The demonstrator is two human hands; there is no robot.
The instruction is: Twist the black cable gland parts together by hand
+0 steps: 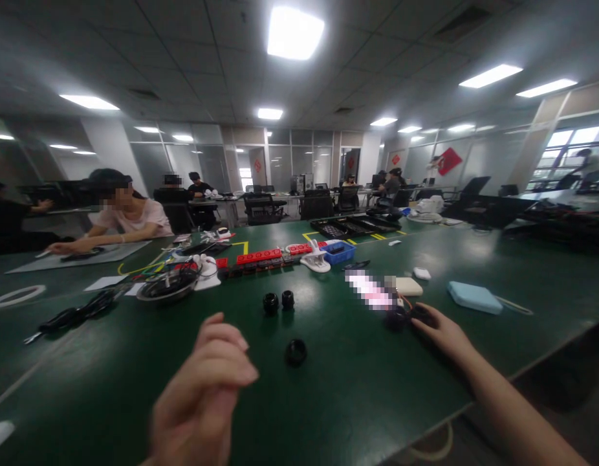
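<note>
My left hand (202, 388) is raised over the near side of the green table (348, 401), its fingers curled together, with nothing visible in them. On the right, my right hand (442, 331) has its thumb and fingers around a black round part (424, 315), low over the table. Another dark part (396, 318) lies just left of those fingertips. Two small black cylindrical parts, one left (270, 303) and one right (288, 299), stand side by side in the middle. Nearer to me lies a black ring-shaped part (296, 352).
A phone (370, 290), a cream case (406, 287) and a light blue case (474, 297) lie at the right. Farther back are a blue basket (339, 252), red blocks (259, 256) and a bowl of cables (167, 286). A person (129, 217) sits at the left.
</note>
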